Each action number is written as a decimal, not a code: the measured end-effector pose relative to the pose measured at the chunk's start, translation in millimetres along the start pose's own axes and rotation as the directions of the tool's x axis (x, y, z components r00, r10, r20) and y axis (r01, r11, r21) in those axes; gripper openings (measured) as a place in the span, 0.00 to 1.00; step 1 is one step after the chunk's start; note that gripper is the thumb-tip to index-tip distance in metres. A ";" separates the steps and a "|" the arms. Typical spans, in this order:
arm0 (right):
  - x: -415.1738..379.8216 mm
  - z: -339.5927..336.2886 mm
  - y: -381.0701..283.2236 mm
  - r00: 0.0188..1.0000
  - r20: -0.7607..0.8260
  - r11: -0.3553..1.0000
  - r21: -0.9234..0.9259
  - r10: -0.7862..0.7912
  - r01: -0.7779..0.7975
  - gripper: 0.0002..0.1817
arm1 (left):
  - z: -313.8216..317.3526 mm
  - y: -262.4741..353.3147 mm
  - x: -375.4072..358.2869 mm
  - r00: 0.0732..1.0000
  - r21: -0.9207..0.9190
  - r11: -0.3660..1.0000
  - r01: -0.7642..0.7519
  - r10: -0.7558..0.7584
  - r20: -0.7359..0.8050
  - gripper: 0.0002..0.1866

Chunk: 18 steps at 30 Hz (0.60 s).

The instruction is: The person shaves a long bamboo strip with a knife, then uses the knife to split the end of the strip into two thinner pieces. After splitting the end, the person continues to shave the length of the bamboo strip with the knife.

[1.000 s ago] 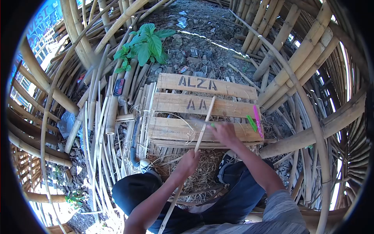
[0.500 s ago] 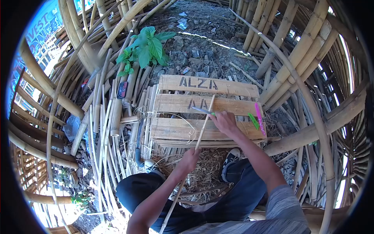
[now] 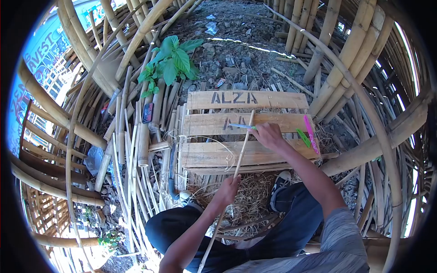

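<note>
My left hand (image 3: pixel 226 191) is closed round a long thin bamboo strip (image 3: pixel 242 157), which runs from beside my lap up over the wooden crate (image 3: pixel 207 152). My right hand (image 3: pixel 269 136) grips a knife by its green handle. Its blade (image 3: pixel 239 125) points left and lies across the strip a little below the far end. Whether the edge cuts into the bamboo is too small to see. To the right of that hand, a green piece (image 3: pixel 303 138) and a pink strip with lettering (image 3: pixel 311 133) lie on the crate slats.
Split bamboo lengths (image 3: pixel 132 168) lie left of the crate, with a phone (image 3: pixel 148 113) on the poles. Thick bamboo poles (image 3: pixel 337 68) rise at the right. A leafy plant (image 3: pixel 173 61) grows behind. Fibrous shavings (image 3: pixel 250 200) cover the ground between my feet.
My right hand and the knife have moved slightly up along the strip toward its far end, and the blade lies flatter. My left hand keeps its hold. The camera view has shifted a little.
</note>
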State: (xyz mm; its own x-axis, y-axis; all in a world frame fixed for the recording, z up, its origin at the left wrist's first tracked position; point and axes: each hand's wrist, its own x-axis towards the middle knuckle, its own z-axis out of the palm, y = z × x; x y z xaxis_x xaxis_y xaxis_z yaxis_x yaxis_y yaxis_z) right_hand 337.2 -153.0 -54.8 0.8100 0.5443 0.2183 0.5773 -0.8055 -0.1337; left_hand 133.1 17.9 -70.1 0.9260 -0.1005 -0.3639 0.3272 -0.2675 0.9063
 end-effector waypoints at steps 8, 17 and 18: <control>14.2 -3.9 21.4 0.983 0.081 0.983 0.068 0.165 -0.171 0.33 | 2.3 2.5 2.1 0.997 0.026 0.999 -0.035 0.036 -0.064 0.20; 16.0 -15.8 18.4 0.967 0.080 0.968 0.056 0.241 -0.246 0.32 | 1.9 4.8 0.6 0.995 -0.059 0.993 0.100 -0.101 -0.018 0.21; 14.1 -20.7 11.1 0.975 0.065 0.971 0.097 0.213 -0.219 0.31 | 2.5 5.3 1.7 0.993 -0.090 0.990 0.111 -0.113 -0.015 0.21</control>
State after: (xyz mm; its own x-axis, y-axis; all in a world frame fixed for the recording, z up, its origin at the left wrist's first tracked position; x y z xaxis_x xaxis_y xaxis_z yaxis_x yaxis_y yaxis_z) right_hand 352.9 -159.1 -33.2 0.9193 0.3744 0.1212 0.3935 -0.8785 -0.2711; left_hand 135.9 14.0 -66.4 0.8857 -0.0552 -0.4610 0.4440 -0.1897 0.8757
